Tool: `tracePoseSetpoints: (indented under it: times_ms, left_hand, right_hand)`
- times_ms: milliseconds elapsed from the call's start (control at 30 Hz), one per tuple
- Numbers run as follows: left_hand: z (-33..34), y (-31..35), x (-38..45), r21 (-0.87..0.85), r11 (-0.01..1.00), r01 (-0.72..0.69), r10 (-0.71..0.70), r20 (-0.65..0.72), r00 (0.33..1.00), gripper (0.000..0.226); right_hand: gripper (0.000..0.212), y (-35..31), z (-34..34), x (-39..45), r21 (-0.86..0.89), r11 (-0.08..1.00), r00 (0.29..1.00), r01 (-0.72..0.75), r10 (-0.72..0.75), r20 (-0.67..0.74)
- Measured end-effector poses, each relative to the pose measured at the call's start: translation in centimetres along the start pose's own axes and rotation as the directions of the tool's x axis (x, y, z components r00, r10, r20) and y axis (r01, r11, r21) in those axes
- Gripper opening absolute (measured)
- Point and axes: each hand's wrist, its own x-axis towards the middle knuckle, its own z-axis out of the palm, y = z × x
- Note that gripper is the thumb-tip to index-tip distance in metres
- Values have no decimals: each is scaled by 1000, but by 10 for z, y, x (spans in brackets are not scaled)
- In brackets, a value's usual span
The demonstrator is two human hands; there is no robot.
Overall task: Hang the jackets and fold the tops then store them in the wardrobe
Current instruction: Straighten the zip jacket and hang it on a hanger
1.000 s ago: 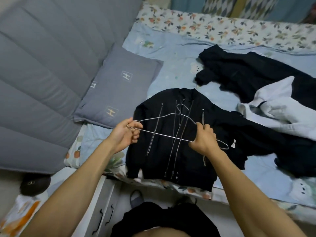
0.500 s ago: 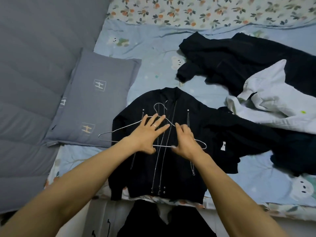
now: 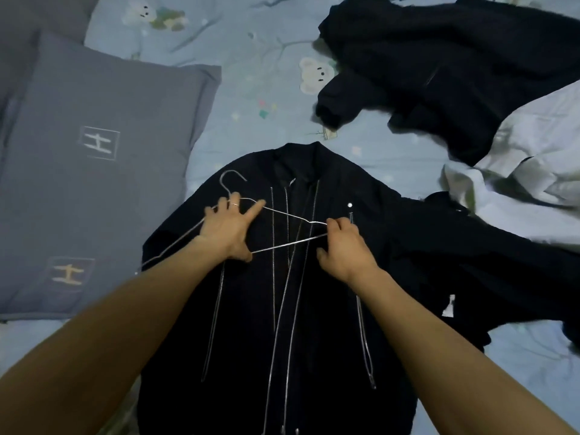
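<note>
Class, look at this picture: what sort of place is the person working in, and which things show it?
Most likely a bedroom: clothes lie on a bed with a cartoon-print sheet, a grey pillow sits at one side, and a black jacket is spread out.

Home bedroom, bed sheet (image 3: 251,98) with bear print, grey pillow (image 3: 94,171), strewn clothes (image 3: 439,64)
</note>
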Motion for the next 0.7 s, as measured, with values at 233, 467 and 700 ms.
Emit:
tracePoseSetpoints:
  times_ms: [233, 467, 700]
  left_hand:
    - [55, -13, 69, -51, 998, 38, -39, -13, 999, 136]
    - [75, -17, 79, -60, 998, 19, -20, -24, 1000, 138]
    - [44, -20, 67, -92, 990, 110, -114, -42, 993, 139]
  right_hand:
    - [60, 16, 57, 90, 81, 974, 973, -211, 217, -79]
    - [49, 35, 85, 106, 50, 957, 956, -287, 289, -39]
    - [64, 23, 65, 97, -36, 946, 942, -321, 323, 86]
